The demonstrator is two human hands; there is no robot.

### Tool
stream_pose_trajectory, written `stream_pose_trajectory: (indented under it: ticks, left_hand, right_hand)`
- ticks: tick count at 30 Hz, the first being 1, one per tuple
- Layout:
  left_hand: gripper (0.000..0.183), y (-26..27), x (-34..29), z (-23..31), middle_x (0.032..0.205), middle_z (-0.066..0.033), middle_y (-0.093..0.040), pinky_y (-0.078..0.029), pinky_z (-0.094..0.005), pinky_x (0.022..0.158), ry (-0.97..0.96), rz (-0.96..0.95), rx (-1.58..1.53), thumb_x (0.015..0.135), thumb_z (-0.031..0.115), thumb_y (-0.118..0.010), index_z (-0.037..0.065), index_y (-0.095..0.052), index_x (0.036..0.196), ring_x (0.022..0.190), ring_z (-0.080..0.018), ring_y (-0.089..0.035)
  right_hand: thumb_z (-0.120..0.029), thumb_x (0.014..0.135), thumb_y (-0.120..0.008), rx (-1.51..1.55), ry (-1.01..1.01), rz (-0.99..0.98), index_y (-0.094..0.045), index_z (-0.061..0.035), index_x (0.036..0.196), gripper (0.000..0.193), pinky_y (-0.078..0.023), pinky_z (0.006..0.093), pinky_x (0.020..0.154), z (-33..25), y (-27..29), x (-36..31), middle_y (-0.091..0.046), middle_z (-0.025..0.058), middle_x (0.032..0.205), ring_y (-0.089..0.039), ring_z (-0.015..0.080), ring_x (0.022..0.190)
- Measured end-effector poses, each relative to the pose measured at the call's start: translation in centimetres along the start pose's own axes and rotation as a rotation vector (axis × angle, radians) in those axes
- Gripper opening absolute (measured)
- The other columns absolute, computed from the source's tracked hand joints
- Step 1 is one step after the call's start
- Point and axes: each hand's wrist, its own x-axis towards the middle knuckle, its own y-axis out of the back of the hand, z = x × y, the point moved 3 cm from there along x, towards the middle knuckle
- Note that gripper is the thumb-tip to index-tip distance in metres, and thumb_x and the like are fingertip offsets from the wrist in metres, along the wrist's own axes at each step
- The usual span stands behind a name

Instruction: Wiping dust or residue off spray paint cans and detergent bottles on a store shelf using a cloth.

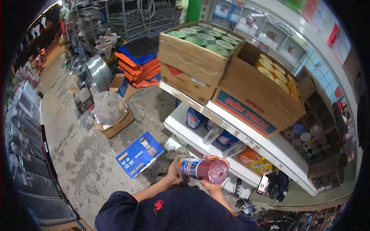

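A clear plastic bottle of dark pink liquid (210, 170) with a blue and white label lies tilted in front of my chest, its base toward the right. My right hand (212, 186) grips it near the base, thumb underneath and fingers over the far side. At its other end a grey-green cloth (178, 157) is bunched against the bottle. My left hand (174, 176) is closed on this cloth, pressing it to the label end; its fingers are partly hidden. The bottle's cap end is covered by the cloth.
White shelves (239, 125) on the right carry bottles and two open cartons, one with green-topped cans (192, 57), another with yellow ones (269, 71). A blue appliance box (139, 154) stands on the concrete floor, near a carton with a plastic bag (110, 106). A lit phone (263, 184) is at lower right.
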Motion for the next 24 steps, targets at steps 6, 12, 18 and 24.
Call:
stream_pose_trajectory:
  ticks: [6, 12, 18, 24]
  left_hand:
    - [0.029, 4.0, 0.0, 2.9, 0.092, -0.0105, -0.053, -0.045, -0.0341, 0.072, -0.128, -0.141, -0.031, 0.082, 0.026, -0.036, 0.004, -0.046, 0.098, 0.083, -0.0214, -0.053]
    - [0.032, 6.8, -1.3, 5.8, 0.094, -0.0102, -0.053, -0.045, -0.0309, 0.070, -0.258, -0.099, 0.072, 0.082, 0.027, -0.036, 0.004, -0.043, 0.102, 0.082, -0.0203, -0.053]
    - [0.032, 9.6, 0.3, 4.8, 0.092, -0.0102, -0.055, -0.046, -0.0315, 0.070, -0.191, -0.241, -0.212, 0.082, 0.027, -0.035, 0.004, -0.048, 0.099, 0.080, -0.0193, -0.055]
    - [0.050, 10.0, 0.5, 3.8, 0.102, -0.0106, -0.050, -0.044, -0.0359, 0.076, -0.073, -0.337, -0.303, 0.070, 0.036, -0.054, 0.004, -0.042, 0.106, 0.090, -0.0226, -0.051]
  right_hand:
    - [-0.022, 0.047, -0.074, 0.306, -0.073, -0.231, -0.026, -0.0077, 0.108, 0.079, -0.034, 0.0431, 0.084, 1.7, -4.3, 2.4, -0.042, 0.0166, 0.098, -0.044, 0.0277, 0.094]
    - [-0.024, 0.046, -0.075, 0.429, -0.132, -0.298, -0.027, -0.0089, 0.108, 0.079, -0.033, 0.0431, 0.085, 4.1, -8.1, 2.9, -0.042, 0.0146, 0.098, -0.043, 0.0268, 0.094]
    - [-0.021, 0.047, -0.074, 0.537, -0.184, -0.383, -0.026, -0.0133, 0.111, 0.080, -0.034, 0.0422, 0.085, 4.4, -10.4, 2.9, -0.042, 0.0125, 0.100, -0.043, 0.0306, 0.098]
    - [-0.024, 0.047, -0.074, 0.475, -0.175, -0.422, -0.026, -0.0108, 0.111, 0.081, -0.035, 0.0427, 0.084, 3.8, -10.9, 3.0, -0.044, 0.0149, 0.099, -0.044, 0.0305, 0.096]
